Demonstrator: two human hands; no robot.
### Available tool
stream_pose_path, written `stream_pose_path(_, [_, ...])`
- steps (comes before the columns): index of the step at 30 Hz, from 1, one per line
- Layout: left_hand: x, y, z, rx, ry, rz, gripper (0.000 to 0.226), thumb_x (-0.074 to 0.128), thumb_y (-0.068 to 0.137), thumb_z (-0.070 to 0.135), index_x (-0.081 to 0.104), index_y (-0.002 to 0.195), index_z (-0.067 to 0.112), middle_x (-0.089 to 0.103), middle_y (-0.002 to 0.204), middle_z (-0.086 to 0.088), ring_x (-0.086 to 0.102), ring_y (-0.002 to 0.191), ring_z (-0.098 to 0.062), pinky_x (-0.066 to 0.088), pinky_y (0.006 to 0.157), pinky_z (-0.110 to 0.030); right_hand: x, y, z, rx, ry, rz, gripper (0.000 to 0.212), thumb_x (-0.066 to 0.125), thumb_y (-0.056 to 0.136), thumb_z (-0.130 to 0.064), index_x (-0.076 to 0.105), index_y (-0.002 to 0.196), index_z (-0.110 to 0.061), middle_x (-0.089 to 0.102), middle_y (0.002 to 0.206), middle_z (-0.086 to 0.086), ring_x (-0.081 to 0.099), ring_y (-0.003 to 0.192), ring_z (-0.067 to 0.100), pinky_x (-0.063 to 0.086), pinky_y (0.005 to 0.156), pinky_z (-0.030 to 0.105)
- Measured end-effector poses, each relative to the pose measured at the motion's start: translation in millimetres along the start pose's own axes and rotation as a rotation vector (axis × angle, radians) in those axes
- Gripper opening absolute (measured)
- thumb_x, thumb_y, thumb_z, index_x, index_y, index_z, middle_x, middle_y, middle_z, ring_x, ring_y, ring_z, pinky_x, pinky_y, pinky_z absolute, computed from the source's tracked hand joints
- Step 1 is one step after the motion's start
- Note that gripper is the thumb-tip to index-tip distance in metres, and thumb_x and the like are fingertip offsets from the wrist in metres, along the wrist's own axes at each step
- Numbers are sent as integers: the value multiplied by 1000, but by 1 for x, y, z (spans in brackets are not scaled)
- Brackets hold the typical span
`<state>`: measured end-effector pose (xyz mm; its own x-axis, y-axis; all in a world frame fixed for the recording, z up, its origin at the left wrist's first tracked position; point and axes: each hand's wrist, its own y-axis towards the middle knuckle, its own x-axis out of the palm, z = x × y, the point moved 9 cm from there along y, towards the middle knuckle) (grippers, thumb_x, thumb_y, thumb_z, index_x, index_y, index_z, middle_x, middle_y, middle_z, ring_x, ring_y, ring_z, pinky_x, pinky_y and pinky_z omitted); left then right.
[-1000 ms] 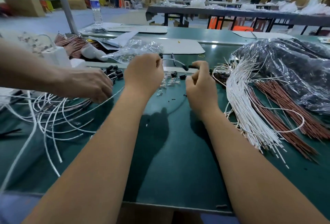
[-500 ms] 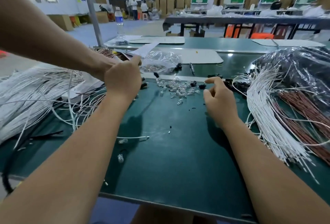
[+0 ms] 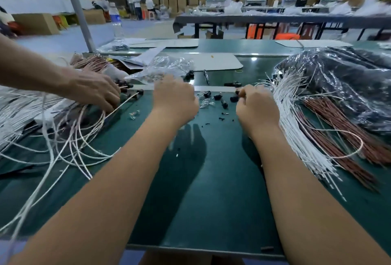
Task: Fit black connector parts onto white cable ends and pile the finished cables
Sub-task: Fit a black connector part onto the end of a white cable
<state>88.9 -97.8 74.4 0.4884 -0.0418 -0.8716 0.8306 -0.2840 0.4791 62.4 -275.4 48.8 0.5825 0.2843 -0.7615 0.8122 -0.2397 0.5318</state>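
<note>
Green worktop (image 3: 190, 180) carries loose black parts (image 3: 218, 97) between both hands. Right hand (image 3: 257, 109) pinches one small part; left hand (image 3: 174, 102) is curled, contents hidden. White cables (image 3: 296, 121) lie just right: light, springy, best held near the end.

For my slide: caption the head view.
Both hands over black connector parts beside white cables.

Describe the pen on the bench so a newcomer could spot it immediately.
Start at the large pale sheet lying across the green table beyond both hands. The pen lies just in front of it, alone on bare green, long and slim unlike the stubby black connector parts nearby.
</note>
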Motion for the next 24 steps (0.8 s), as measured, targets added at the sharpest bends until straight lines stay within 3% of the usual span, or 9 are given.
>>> stream_pose_path(4, [18, 2, 61, 10, -300, -73, 24, 46, 86, 26, 64, 79, 13, 60, 81, -4, 49, 88, -27, 37, 69, -32, 1, 2, 36, 150, -288, -135, 33, 45, 83, -7, 56, 114, -9, 52, 124, 17, 43, 114, 34, 35, 95, 41])
stream_pose_path(7, [36, -2, 91, -69, -629, -161, 19, 48, 84, 20, 63, 73, 17, 63, 79, -6, 54, 91, -32, 45, 72, -34, 2, 2, 45, 207, -310, -173, 23, 47, 85, -6, 57, 106, -8, 61, 114, 16, 46, 113, 36, 37, 91, 39])
stream_pose_path(10, [44, -6, 116, -64, -794, -162, 23, 50, 86, 19, 72, 91, 17, 70, 93, -6, 56, 98, -32, 48, 84, -38, -6, 3, 51, 244, -284, -110, 9, 51, 84, -5, 57, 79, -9, 64, 93, 14, 50, 103, 35, 34, 76, 34])
stream_pose_path(12, [48, -6, 117, -58, -849, -139, 25, 50, 87, 18, 73, 96, 18, 71, 96, -5, 56, 101, -30, 48, 85, -39, -15, 2, 51, 248, -203, -25, 11, 54, 80, -2, 60, 73, -7, 57, 74, 11, 54, 95, 35, 37, 72, 33])
stream_pose_path(15, [43, -4, 106, -55, -947, -63, 25, 51, 88, 16, 74, 98, 17, 72, 96, -3, 60, 97, -28, 49, 83, -35, -33, 6, 50, 281, 66, 143, 22, 54, 80, 1, 71, 91, -7, 66, 84, 10, 59, 85, 30, 40, 67, 29])
stream_pose_path(17, [39, -4, 98, -92, -1105, -42, 23, 51, 91, 16, 72, 100, 17, 72, 93, -1, 62, 92, -23, 48, 81, -31, -32, 7, 58, 408, 419, 178, 17, 57, 83, -1, 70, 90, -10, 68, 85, 6, 60, 76, 22, 46, 66, 29])
stream_pose_path(19, [41, -5, 98, -121, -1279, -102, 21, 48, 96, 19, 68, 102, 20, 70, 94, 2, 63, 94, -18, 49, 86, -33, -11, 4, 64, 606, 970, 137, 10, 57, 88, 1, 64, 89, -7, 68, 77, 8, 62, 66, 17, 54, 66, 32])
stream_pose_path(21, [45, -7, 104, -103, -1372, -184, 20, 46, 99, 20, 64, 108, 19, 70, 95, -1, 64, 97, -20, 49, 93, -39, 11, 3, 56, 722, 1421, 38, 9, 51, 94, 3, 58, 100, 2, 66, 75, 12, 61, 57, 12, 53, 58, 22])
stream_pose_path(24, [46, -11, 115, -37, -1441, -260, 19, 47, 100, 21, 61, 113, 18, 69, 89, 3, 66, 85, -5, 52, 84, -28, 21, 2, 49, 751, 1641, -19, 4, 55, 94, 0, 59, 95, -2, 58, 72, 5, 53, 59, 9, 47, 56, 17])
